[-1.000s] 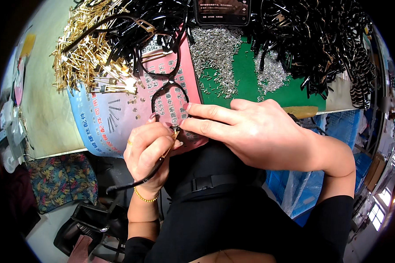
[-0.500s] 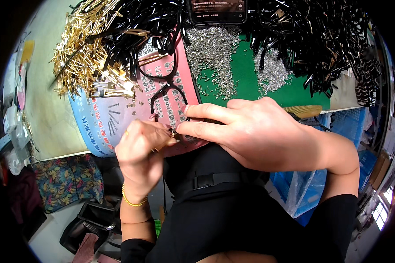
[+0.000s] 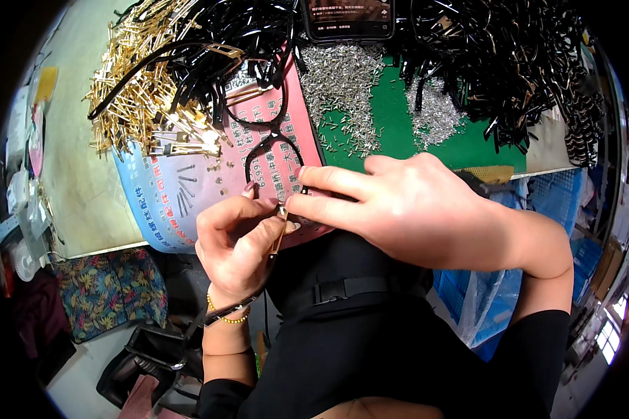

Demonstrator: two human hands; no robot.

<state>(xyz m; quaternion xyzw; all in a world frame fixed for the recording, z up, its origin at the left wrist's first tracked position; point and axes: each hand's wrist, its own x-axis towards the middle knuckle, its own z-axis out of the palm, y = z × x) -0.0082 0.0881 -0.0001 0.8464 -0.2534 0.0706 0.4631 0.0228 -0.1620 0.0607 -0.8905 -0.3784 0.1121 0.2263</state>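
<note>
The left hand [image 3: 241,244] has rolled its wrist inward since a second ago, so the thin black strip [image 3: 271,251] it pinches now runs down behind the palm. The right hand [image 3: 405,209] pinches a small brass-coloured piece [image 3: 282,209] at the strip's top end, over the pink sheet [image 3: 189,185] on the worktop [image 3: 84,188]. Fingers hide the joint itself.

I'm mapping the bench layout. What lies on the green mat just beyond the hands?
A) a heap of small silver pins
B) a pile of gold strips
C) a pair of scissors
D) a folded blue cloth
A: small silver pins are heaped on the green mat, past the left hand and right hand; the gold strips lie farther left, off the mat.
</note>
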